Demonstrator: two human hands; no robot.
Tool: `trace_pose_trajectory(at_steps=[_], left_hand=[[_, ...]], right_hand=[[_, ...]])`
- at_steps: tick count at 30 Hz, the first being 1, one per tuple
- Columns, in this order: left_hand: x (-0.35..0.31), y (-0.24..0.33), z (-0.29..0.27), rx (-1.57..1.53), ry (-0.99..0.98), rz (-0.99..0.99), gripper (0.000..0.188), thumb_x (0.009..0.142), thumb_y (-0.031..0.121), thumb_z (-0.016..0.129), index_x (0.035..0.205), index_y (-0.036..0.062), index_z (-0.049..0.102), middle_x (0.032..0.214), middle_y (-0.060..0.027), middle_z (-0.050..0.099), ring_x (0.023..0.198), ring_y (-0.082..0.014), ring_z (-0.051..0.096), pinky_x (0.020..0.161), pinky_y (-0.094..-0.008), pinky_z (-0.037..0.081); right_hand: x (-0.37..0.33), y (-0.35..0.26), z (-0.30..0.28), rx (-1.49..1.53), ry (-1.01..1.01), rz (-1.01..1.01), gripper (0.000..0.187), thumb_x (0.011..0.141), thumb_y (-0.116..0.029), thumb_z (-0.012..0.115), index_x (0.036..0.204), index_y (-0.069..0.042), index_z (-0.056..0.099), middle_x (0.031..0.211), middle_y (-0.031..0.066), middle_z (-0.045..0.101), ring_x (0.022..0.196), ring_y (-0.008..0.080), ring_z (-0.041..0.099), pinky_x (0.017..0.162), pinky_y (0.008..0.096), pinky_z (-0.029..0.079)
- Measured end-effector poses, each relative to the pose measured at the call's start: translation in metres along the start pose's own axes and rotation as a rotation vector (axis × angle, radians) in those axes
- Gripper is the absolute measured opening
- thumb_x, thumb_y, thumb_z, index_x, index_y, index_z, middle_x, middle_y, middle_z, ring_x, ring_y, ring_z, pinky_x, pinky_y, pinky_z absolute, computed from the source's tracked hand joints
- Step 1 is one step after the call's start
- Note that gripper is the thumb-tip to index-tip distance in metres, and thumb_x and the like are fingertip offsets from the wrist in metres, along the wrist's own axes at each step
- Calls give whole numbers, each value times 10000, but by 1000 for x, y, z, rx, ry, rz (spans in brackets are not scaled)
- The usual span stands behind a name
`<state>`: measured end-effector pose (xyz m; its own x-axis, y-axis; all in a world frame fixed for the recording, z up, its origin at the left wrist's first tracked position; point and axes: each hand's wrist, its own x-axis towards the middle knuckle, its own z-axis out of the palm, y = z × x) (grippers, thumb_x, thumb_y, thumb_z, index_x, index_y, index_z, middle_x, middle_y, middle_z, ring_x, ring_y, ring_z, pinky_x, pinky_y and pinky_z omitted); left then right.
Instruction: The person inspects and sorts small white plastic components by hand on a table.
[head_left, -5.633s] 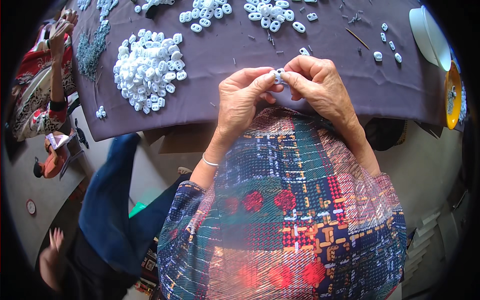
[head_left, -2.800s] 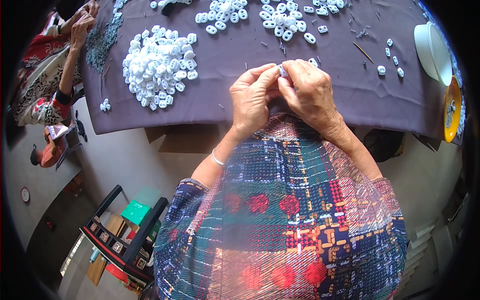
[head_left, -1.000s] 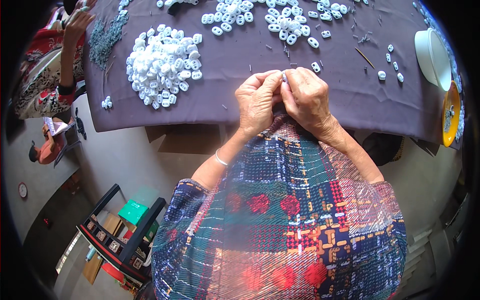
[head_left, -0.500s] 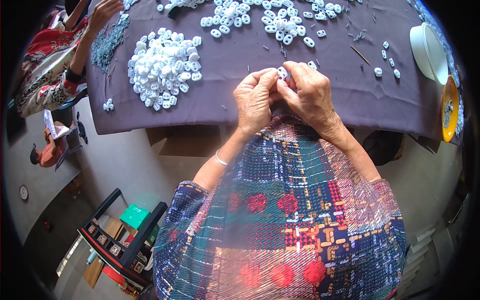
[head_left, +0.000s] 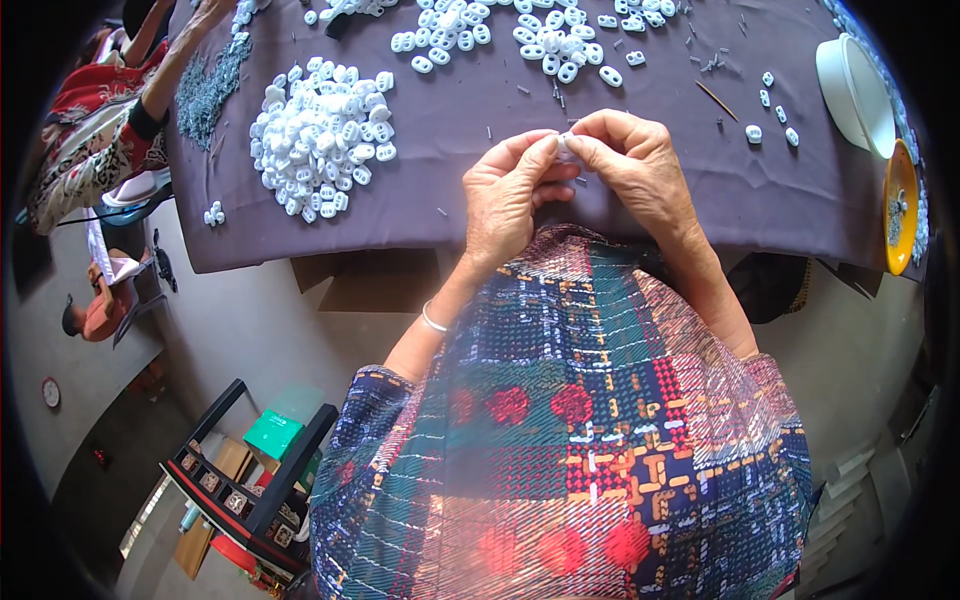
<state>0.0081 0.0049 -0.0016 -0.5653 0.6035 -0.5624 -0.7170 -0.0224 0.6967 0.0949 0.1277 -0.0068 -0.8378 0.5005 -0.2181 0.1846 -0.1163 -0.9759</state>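
Between my fingertips, over the near edge of the cloth-covered table, is a small white plastic cord lock (head_left: 566, 148), mostly covered by thumbs and fingers. My left hand (head_left: 512, 190) pinches it from the left. From the right, my right hand (head_left: 640, 172) has its thumb and forefinger pressed to it. Whether any smaller part is in the pinch cannot be made out. Just beyond my hands lie a few small metal pins or springs (head_left: 558, 92). A large heap of white cord locks (head_left: 322, 135), two-holed and oval, sits to the left.
More cord locks (head_left: 568, 48) spread across the far side. A thin brown stick (head_left: 717, 101), a white tub (head_left: 853, 95) and a yellow dish (head_left: 900, 210) are on the right. Far left, another person's arm (head_left: 178, 75) reaches over a pile of small grey parts (head_left: 212, 85).
My right hand has turned and its fingers have lifted slightly; the cord lock is now more hidden between both hands. The other person's hand has moved up toward the picture's edge.
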Motion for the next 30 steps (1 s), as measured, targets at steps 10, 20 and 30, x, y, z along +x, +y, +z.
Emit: trace_pose_trajectory(at_steps=[10, 20, 30], left_hand=[[-3, -1, -3, 98, -29, 66, 194, 836, 96, 625, 968, -44, 592, 843, -99, 639, 702, -149, 638, 580, -233, 536], [0, -1, -5, 53, -15, 28, 166, 828, 64, 623, 964, -28, 595, 871, -106, 642, 730, -175, 640, 619, -270, 542], [5, 0, -4, 914, 110, 739, 172, 754, 44, 688, 920, 22, 647, 850, -58, 604, 686, -106, 565, 613, -225, 464]], right_hand=[[-4, -4, 0, 41, 50, 43, 130, 834, -138, 629, 838, -8, 625, 681, -32, 573, 599, 19, 475, 504, 160, 362], [-4, -4, -14, 167, 99, 173, 162, 811, -189, 651, 806, -27, 649, 604, -22, 567, 512, 16, 477, 428, 168, 346], [-5, -7, -10, 157, 106, 191, 138, 818, -159, 649, 808, -25, 615, 605, -36, 535, 487, 16, 432, 420, 158, 318]])
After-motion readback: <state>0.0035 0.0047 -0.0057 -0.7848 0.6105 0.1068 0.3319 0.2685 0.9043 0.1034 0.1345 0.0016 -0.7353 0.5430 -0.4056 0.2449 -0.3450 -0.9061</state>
